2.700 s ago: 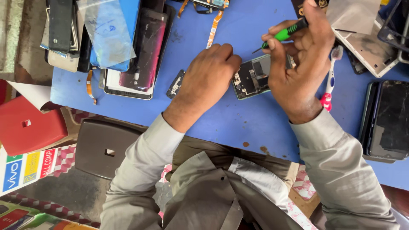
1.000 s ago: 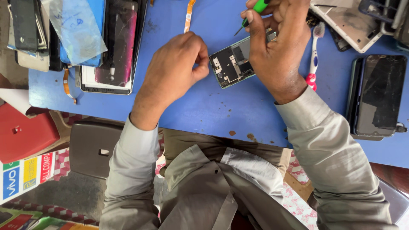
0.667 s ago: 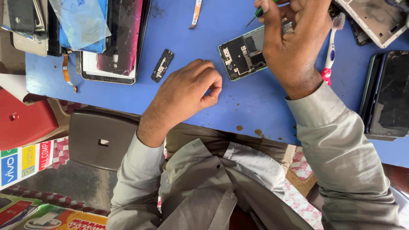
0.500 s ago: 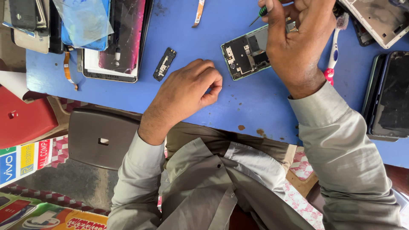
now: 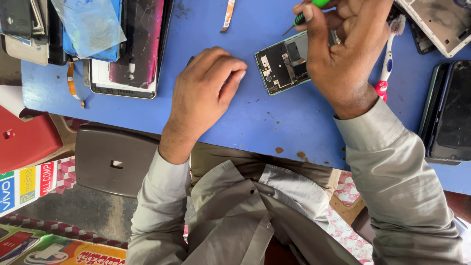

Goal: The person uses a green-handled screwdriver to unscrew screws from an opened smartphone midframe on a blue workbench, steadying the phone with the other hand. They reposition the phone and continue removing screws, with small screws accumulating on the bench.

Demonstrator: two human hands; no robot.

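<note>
On the far left of the blue table [image 5: 274, 130] lay a heap of phones and phone parts, overlapping too much for me to count; I could pick out one sheet of clear blue film [image 5: 88, 24] on top of it, one cracked red-tinted back panel [image 5: 142, 41] beside that, and one orange flex cable [image 5: 72, 83] hanging toward the table's near edge. Below the table edge stood one red plastic stool [image 5: 24, 142] and one grey stool [image 5: 117, 159].

My left hand [image 5: 203, 95] rested on the table with its fingers curled in, thumb and forefinger tips close together; whether anything small was pinched between them I could not tell. Above it lay a second, shorter flex strip [image 5: 228, 14].

Just right of that hand sat one opened phone [image 5: 284, 64], its circuit board showing, flat on the table and tilted slightly, untouched by the left hand.

My right hand [image 5: 346, 54] hovered over the phone's right part, fingers clamped around one green-handled screwdriver [image 5: 306, 12], its tip pointing down-left toward the phone's upper edge.

Right of that hand lay one toothbrush [image 5: 387, 59], then one pale phone frame [image 5: 436, 22] and one dark phone [image 5: 449, 115] at the table's right end.
</note>
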